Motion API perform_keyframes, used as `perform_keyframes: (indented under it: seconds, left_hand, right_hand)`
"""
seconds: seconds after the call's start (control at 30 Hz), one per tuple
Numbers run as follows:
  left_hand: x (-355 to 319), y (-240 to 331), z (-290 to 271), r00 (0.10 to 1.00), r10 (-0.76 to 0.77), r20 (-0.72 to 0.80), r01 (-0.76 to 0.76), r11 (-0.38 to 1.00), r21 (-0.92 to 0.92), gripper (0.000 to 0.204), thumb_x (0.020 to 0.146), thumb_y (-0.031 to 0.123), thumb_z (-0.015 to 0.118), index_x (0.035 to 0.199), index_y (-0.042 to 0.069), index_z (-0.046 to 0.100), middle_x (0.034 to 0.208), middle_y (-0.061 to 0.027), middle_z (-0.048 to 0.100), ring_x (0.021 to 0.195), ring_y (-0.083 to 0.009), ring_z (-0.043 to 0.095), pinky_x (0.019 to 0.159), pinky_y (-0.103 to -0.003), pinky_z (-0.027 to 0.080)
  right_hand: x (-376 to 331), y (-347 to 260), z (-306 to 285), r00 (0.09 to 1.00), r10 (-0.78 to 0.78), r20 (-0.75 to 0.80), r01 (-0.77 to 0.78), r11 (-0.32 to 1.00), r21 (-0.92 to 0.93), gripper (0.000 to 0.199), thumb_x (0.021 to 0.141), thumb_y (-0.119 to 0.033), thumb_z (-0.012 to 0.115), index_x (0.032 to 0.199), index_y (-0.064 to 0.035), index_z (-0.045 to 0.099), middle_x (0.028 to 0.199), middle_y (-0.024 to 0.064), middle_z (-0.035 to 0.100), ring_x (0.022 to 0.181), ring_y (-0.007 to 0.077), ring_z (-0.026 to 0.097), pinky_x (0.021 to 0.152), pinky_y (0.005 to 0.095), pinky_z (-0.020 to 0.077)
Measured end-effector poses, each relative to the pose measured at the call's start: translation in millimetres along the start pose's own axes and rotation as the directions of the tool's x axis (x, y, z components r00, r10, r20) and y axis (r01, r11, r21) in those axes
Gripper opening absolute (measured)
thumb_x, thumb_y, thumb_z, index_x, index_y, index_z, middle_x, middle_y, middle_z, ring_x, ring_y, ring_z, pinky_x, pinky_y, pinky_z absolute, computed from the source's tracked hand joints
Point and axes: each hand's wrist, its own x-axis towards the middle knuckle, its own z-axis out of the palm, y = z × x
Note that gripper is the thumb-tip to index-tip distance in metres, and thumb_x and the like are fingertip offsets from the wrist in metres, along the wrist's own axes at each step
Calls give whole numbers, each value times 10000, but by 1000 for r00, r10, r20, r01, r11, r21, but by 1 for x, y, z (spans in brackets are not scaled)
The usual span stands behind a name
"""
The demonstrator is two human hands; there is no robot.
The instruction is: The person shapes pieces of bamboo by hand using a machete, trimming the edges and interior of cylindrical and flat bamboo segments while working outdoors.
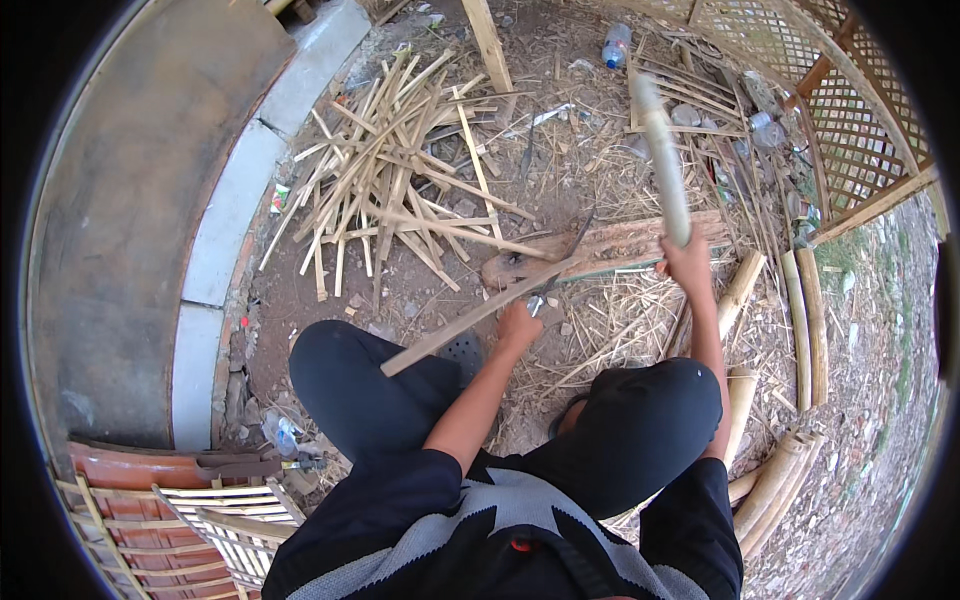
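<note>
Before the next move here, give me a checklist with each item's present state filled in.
1. Left hand closed on the handle of the knife: ok.
2. Right hand gripping the pale pole: ok.
3. Pole apart from the left hand: ok.
4. Blade firmly seated in the wooden strip: cannot tell, contact too small to see.
5. Ground by the plank free of scraps: not ok, shavings lie scattered.
6. Hands gloved: not ok, both bare.

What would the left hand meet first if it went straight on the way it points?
Probably the bamboo strip just beyond the left hand, before the weathered plank; depth is unclear.
</note>
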Motion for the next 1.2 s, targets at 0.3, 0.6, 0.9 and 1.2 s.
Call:
perform_keyframes:
  seconds: [0.3,0.6,0.9,1.2]
  left_hand:
    - [-1,3,32,999,47,22,-45,996,-82,490,783,446,697,1023,18,689,1002,-250,688,952,-410,664,847,-487,510]
    - [-28,-12,64,954,-8,-301,-42,987,-158,548,830,431,675,1197,31,598,1202,-236,583,1114,-409,557,954,-476,440]
    - [-70,81,-46,824,482,-297,-425,873,239,487,789,304,731,1168,28,597,1275,-178,505,1211,-381,451,1035,-457,385]
    - [-30,28,-61,984,180,16,-176,942,286,404,820,399,703,1030,57,653,971,-184,694,929,-380,672,796,-486,531]
  right_hand:
    - [-29,23,20,987,137,-80,-100,929,355,293,824,-167,691,926,61,539,631,114,607,436,166,568,389,292,434]
    - [-87,129,54,962,241,-126,-270,901,-339,482,775,-368,711,991,55,628,888,293,672,891,461,655,793,506,505]
    - [-132,193,67,904,350,-245,-422,823,-381,491,772,-370,711,1046,18,588,933,295,664,925,468,641,809,527,497]
    - [-145,210,81,931,332,-149,-361,790,-495,580,784,-365,736,1203,-10,551,1016,281,654,946,452,640,848,527,492]
